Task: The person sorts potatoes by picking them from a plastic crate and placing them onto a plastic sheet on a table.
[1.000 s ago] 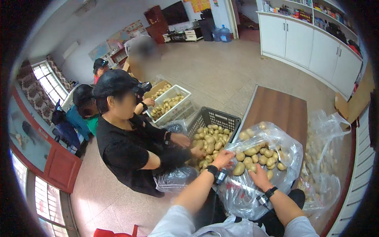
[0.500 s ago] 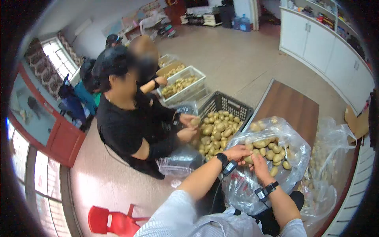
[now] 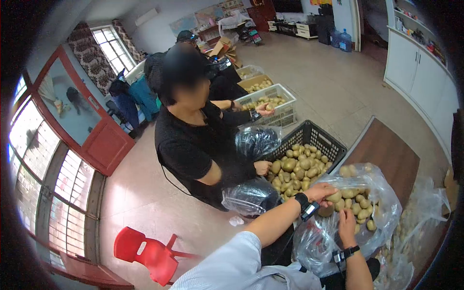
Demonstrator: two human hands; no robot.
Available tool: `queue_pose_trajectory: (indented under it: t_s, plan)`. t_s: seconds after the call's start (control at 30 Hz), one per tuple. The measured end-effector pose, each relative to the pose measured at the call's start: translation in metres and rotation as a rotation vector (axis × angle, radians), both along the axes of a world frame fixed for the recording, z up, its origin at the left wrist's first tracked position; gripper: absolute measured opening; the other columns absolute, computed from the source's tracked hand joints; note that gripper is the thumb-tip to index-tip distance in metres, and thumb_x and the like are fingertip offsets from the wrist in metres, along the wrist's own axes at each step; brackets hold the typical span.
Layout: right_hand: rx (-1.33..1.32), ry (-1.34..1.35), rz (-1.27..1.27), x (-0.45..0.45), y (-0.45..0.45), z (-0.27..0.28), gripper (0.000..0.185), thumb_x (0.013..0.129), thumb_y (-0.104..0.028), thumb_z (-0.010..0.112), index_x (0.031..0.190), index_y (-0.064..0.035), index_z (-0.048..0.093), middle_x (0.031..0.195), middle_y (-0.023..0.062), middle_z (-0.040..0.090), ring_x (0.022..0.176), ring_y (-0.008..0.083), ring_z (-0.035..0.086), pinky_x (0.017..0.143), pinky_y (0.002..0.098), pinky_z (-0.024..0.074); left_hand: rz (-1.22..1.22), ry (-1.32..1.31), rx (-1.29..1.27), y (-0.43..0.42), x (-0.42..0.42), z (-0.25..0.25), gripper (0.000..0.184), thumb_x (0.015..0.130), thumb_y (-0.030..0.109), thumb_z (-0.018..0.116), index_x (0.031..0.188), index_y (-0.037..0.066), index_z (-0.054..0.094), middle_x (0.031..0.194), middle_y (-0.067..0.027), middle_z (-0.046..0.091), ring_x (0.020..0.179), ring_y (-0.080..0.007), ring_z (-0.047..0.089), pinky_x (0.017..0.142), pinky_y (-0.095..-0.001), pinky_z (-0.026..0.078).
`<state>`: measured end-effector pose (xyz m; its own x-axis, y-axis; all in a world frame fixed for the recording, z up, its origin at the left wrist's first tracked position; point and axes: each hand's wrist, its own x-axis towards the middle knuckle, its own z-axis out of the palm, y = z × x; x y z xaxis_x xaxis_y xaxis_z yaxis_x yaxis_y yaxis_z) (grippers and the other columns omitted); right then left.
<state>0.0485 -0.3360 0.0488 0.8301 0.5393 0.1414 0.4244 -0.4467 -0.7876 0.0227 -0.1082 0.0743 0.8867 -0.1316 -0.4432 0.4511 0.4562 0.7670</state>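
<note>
Right hand [image 3: 347, 224] apart now (left [image 3: 319, 193]: potato [image 3: 334, 196])

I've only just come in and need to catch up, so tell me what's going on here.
People are handling potatoes. The camera wearer's left hand holds a potato over an open clear plastic bag, while the right hand is at the potatoes in it. Alongside, a black crate holds many more. A person in black has one hand beside that crate's potatoes and the other at a white crate.
</note>
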Motion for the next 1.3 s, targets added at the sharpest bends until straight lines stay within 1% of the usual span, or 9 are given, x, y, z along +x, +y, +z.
queue_pose_trajectory:
  t_s: [0.23,0.53,0.6,0.67,0.7,0.73,0.8,1.0,1.3]
  plan:
    - [-0.263,-0.272,-0.17,-0.001,-0.045,-0.02,0.039,0.076,-0.012,0.066,0.111,0.0008,0.054,0.109,0.0193,0.055,0.106,0.0386,0.048,0.095,0.0455,0.0355,0.345,0.031,0.088,0.036,0.002,-0.032,0.033,0.095,0.031,0.05,0.114,0.005,0.051,0.097,-0.0098,0.06,0.072,-0.0172,0.062,0.057,-0.0278,0.057]
    - [-0.531,-0.294,-0.21,-0.005,-0.049,-0.031,0.052,0.069,-0.009,0.07,0.117,-0.0018,0.052,0.115,0.0173,0.051,0.11,0.0357,0.046,0.091,0.0451,0.0403,0.747,0.019,0.136,0.06,-0.008,-0.04,0.029,0.092,0.023,0.048,0.107,0.0,0.056,0.096,-0.013,0.061,0.075,-0.0237,0.062,0.062,-0.0376,0.055]
    - [-0.549,-0.272,-0.234,-0.01,-0.048,-0.025,0.053,0.068,-0.009,0.07,0.117,-0.0017,0.052,0.115,0.017,0.051,0.11,0.0343,0.046,0.091,0.0446,0.0405,0.68,-0.067,0.784,0.097,-0.004,-0.114,0.023,0.085,0.018,0.052,0.087,-0.003,0.061,0.082,-0.0213,0.063,0.075,-0.0348,0.061,0.067,-0.0427,0.047]
    - [-0.574,-0.253,-0.271,-0.006,-0.055,-0.03,0.053,0.068,-0.009,0.069,0.118,-0.0016,0.051,0.115,0.0166,0.051,0.11,0.033,0.046,0.091,0.0441,0.0406,0.276,-0.116,1.672,0.097,-0.016,-0.092,0.026,0.083,0.022,0.052,0.078,-0.002,0.062,0.083,-0.0234,0.063,0.077,-0.0376,0.062,0.067,-0.0454,0.047]
    - [-0.562,-0.281,-0.225,-0.004,-0.06,-0.041,0.052,0.068,-0.007,0.069,0.117,-0.0005,0.051,0.116,0.0184,0.049,0.11,0.0367,0.045,0.093,0.0454,0.0391,0.36,0.03,1.459,0.104,-0.008,-0.109,0.029,0.082,0.026,0.059,0.077,-0.002,0.062,0.085,-0.0235,0.063,0.077,-0.039,0.062,0.067,-0.0455,0.047]
    - [-0.549,-0.311,-0.177,-0.002,-0.062,-0.051,0.051,0.068,-0.004,0.069,0.116,0.0005,0.05,0.118,0.0203,0.047,0.109,0.0404,0.044,0.094,0.0468,0.0375,-0.031,0.045,1.771,0.115,-0.013,-0.105,0.041,0.078,0.038,0.068,0.08,-0.003,0.064,0.083,-0.0235,0.063,0.076,-0.0397,0.062,0.066,-0.0454,0.048]
    - [-0.541,-0.345,-0.198,-0.004,-0.069,-0.062,0.05,0.068,-0.005,0.068,0.114,0.0008,0.05,0.117,0.0193,0.047,0.109,0.041,0.043,0.096,0.0462,0.0366,0.17,0.001,1.733,0.104,-0.02,-0.09,0.028,0.07,0.024,0.073,0.07,-0.002,0.062,0.072,-0.0203,0.063,0.07,-0.0332,0.063,0.062,-0.0432,0.049]
    - [-0.543,-0.198,-0.211,0.002,-0.068,-0.076,0.035,0.069,0.001,0.058,0.104,0.0003,0.055,0.116,0.0189,0.048,0.106,0.0411,0.045,0.095,0.046,0.0369,-0.083,0.234,1.916,0.115,-0.019,-0.099,0.031,0.076,0.035,0.07,0.084,0.006,0.064,0.08,-0.0159,0.064,0.071,-0.0325,0.062,0.062,-0.0407,0.049]
    - [-0.516,-0.179,-0.184,0.002,-0.068,-0.063,0.031,0.069,-0.002,0.06,0.099,0.0002,0.056,0.109,0.0182,0.049,0.101,0.0412,0.048,0.086,0.048,0.0439,0.117,0.272,1.9,0.123,-0.013,-0.115,0.029,0.079,0.033,0.067,0.089,0.006,0.061,0.085,-0.0145,0.062,0.075,-0.0321,0.062,0.063,-0.0421,0.049]
